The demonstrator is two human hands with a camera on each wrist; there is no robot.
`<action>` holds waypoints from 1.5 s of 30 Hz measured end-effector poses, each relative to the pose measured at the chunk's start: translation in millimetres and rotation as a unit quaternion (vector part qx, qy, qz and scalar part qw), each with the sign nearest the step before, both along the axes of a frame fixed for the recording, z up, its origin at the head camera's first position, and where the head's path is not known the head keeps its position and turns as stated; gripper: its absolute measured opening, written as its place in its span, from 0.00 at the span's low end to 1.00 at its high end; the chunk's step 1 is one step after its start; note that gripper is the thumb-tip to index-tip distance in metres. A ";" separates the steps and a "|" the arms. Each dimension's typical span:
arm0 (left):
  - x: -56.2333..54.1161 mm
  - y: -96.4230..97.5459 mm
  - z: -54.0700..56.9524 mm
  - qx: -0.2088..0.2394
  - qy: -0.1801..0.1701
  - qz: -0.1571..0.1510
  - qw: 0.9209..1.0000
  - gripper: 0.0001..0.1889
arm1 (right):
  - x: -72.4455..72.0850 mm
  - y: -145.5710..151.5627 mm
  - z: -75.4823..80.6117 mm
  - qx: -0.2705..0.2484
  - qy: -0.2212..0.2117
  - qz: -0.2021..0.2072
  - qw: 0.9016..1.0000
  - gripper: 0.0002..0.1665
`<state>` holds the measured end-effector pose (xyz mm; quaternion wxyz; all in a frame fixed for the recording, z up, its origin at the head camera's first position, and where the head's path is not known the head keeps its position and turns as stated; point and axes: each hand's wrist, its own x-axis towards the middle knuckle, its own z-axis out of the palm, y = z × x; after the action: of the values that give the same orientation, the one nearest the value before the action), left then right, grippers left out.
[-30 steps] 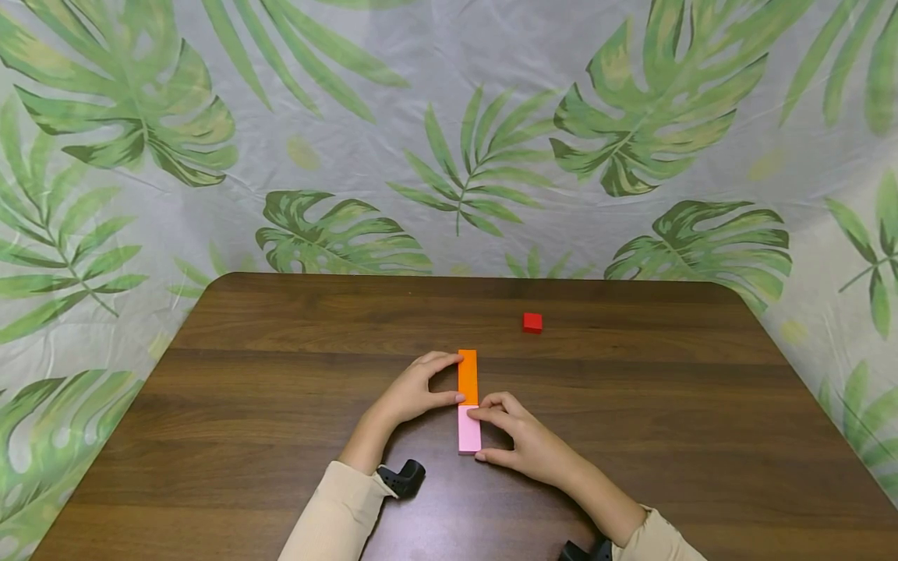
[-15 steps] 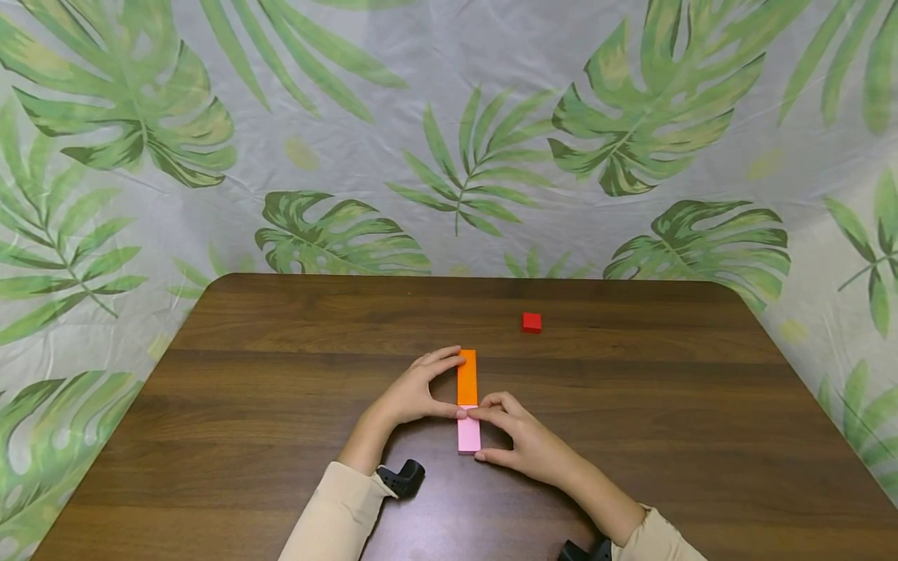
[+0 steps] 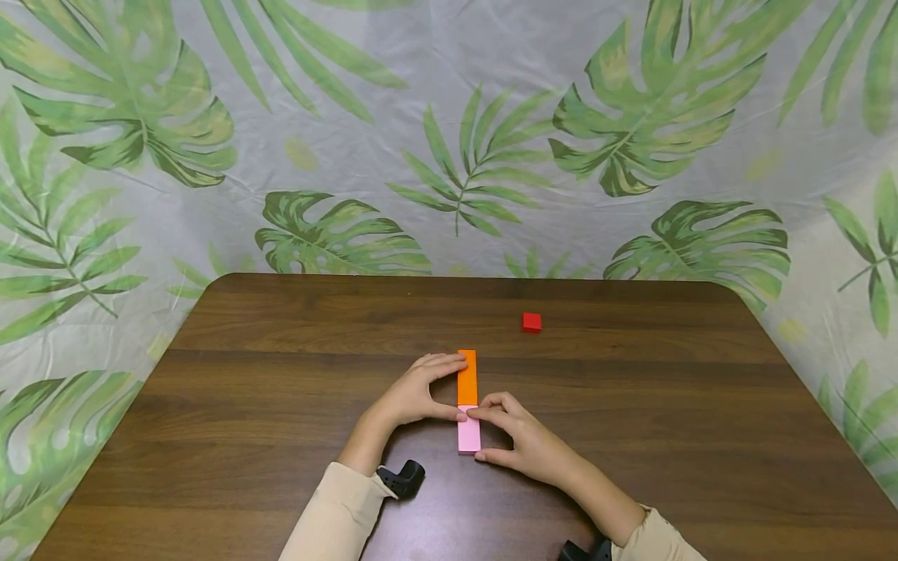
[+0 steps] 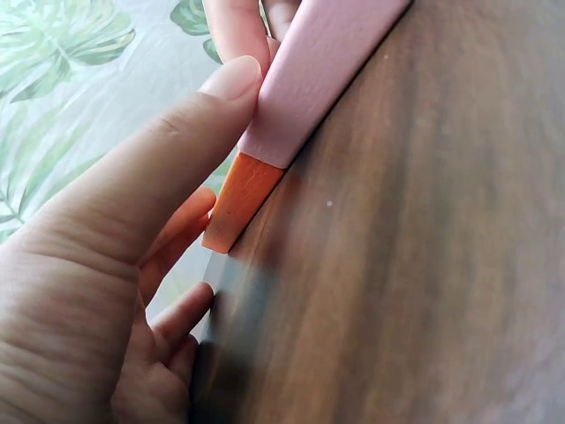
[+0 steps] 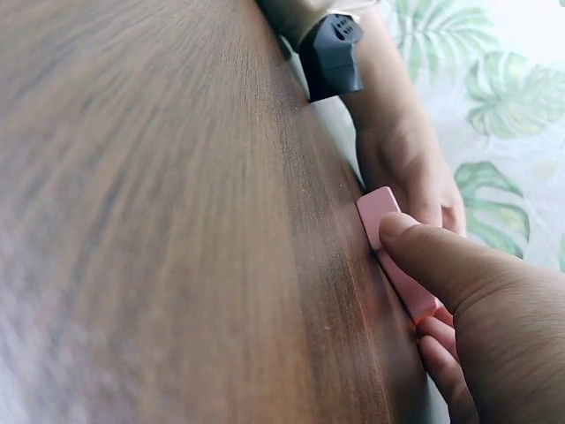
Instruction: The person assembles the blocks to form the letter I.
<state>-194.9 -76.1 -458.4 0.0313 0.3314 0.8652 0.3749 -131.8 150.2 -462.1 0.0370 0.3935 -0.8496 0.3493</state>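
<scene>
Head view faces forward and down; close wrist views share the pink block (image 4: 316, 79).

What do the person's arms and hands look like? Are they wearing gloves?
No gloves: the left hand and right hand are bare. The left sleeve and right sleeve are pale beige. By the left cuff is a bent black gadget with little holes; another dark gadget by the right sleeve is partly cut off. No cables show.
</scene>
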 end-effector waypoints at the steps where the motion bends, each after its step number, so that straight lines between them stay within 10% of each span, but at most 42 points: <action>1: 0.1 0.0 -0.2 0.000 -0.001 0.000 1.000 0.40 | 0.1 0.1 0.1 0.000 -0.002 0.000 1.000 0.31; 17: 0.4 0.2 -1.0 0.001 -0.003 0.004 1.000 0.40 | -0.3 1.6 9.2 -0.022 -0.045 -0.047 0.998 0.35; 45: -0.4 -0.5 -1.0 0.007 -0.011 -0.001 1.000 0.40 | -36.6 13.7 22.3 -0.063 0.028 -0.120 0.990 0.38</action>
<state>-195.4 -76.6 -459.4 0.0388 0.3280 0.8618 0.3849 -168.4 163.9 -439.8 0.1275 0.2951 -0.8657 0.3836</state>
